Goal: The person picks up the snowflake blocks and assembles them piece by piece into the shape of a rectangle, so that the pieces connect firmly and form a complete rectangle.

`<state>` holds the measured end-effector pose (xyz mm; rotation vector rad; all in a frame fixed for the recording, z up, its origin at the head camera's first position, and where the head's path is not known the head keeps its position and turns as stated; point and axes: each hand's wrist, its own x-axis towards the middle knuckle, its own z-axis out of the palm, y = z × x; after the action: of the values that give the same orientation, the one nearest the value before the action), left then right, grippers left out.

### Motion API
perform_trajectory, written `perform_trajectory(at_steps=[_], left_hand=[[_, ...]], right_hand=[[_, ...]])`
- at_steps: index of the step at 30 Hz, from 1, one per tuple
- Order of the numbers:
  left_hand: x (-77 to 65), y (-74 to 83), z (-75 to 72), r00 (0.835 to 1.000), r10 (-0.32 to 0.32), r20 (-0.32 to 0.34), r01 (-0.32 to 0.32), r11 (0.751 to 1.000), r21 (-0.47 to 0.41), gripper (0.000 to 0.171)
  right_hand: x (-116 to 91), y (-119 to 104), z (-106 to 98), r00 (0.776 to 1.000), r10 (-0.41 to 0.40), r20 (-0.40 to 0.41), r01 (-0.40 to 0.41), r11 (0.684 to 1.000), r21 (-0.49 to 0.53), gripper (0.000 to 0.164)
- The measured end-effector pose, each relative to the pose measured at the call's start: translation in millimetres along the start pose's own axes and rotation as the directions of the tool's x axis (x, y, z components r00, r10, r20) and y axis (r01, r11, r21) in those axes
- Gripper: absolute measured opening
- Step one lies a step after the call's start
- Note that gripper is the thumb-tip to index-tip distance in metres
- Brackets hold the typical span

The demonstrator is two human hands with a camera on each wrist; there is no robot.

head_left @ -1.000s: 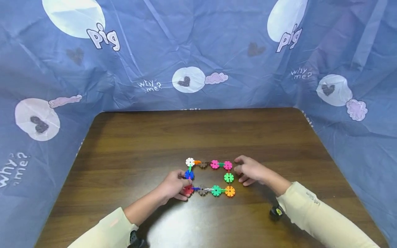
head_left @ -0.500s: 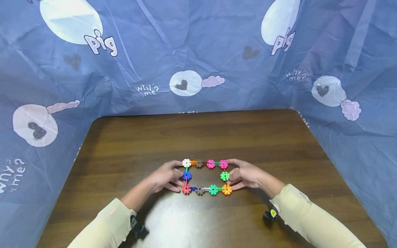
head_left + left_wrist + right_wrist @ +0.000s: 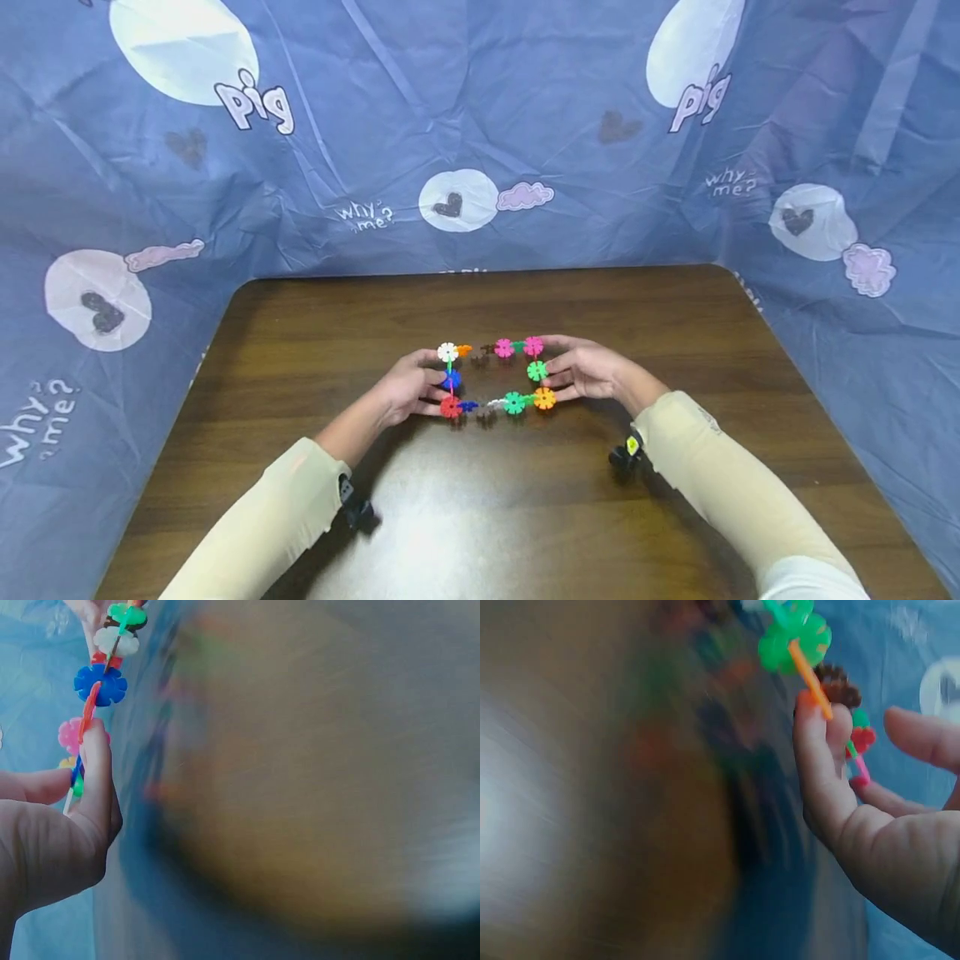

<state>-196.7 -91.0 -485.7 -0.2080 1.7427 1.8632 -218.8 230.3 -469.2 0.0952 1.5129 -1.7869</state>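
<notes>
Slotted flower-shaped plastic discs are linked into a rectangular ring [image 3: 514, 403], held up off the table between both hands. My left hand [image 3: 408, 389] grips its left side, where a white disc [image 3: 447, 352], a blue disc [image 3: 451, 380] and a red disc [image 3: 451, 407] line up. On the right side, my right hand [image 3: 592, 372] holds it by the pink, green [image 3: 537, 371] and orange [image 3: 544, 398] discs. The left wrist view has the ring edge-on, with a blue disc [image 3: 101, 685] beyond the fingers. In the right wrist view, a fingertip touches an orange disc [image 3: 808, 679].
A brown wooden table [image 3: 480, 308] lies under the ring, with a bright glare patch near its front. Blue printed cloth [image 3: 480, 125] surrounds the table at the back and sides. Dark wrist cameras hang below both sleeves.
My right hand has come in from beside the ring and taken hold of its right side. The left hand has shifted its grip. Both hands have lifted the ring and moved it farther away.
</notes>
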Motion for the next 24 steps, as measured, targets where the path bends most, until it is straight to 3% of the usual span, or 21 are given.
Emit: perform_trajectory(at_steps=[5,11,17,24], left_hand=[[37.7,28.7,-9.0,0.999,0.037,-0.011,-0.036,0.998,0.051,0.048],[71.4,48.7,-20.4,0.997,0.026,-0.079,-0.013,0.987,0.16,0.052],[88.4,57.5,-18.3,0.994,0.011,-0.112,0.015,0.973,0.228,0.053],[96.5,57.6,-19.5,0.987,0.002,-0.158,0.03,0.979,0.202,0.053]], right_hand=[[38,-28,-13,0.994,-0.022,-0.108,0.014,0.998,-0.068,0.075],[69,-44,-16,0.978,-0.042,-0.206,0.019,0.994,-0.112,0.076],[79,-51,-21,0.955,-0.047,-0.294,-0.006,0.984,-0.179,0.078],[87,-54,-19,0.948,-0.026,-0.317,-0.039,0.98,-0.196,0.077]])
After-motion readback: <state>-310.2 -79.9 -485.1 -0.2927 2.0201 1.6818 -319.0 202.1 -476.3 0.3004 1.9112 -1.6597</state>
